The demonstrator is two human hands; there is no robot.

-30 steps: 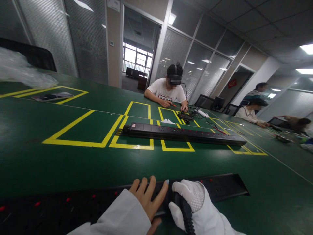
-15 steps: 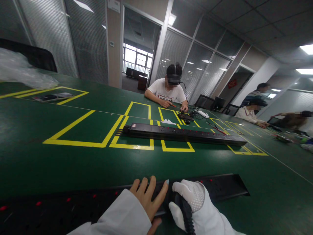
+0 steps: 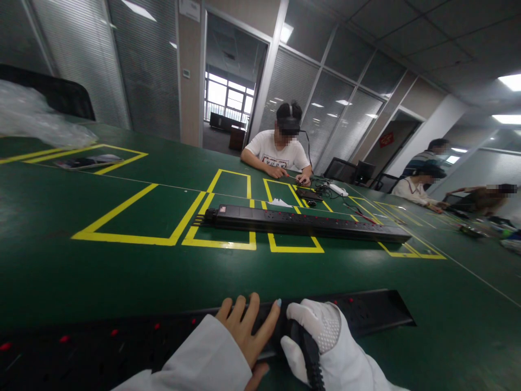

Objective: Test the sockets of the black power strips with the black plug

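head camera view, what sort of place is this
Probably an office room used as an assembly workshop: a large green table marked with yellow tape, the nearer long black power strip on it, and blind-covered glass partitions behind.

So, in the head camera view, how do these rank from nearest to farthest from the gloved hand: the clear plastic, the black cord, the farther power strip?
1. Black cord: in the gloved right hand.
2. Farther power strip: ahead, mid-table.
3. Clear plastic: far off, left.

Dim light is shed by ceiling panels (image 3: 510, 82) at two o'clock; at eleven, a window (image 3: 217, 91) is overexposed; edges are stretched.
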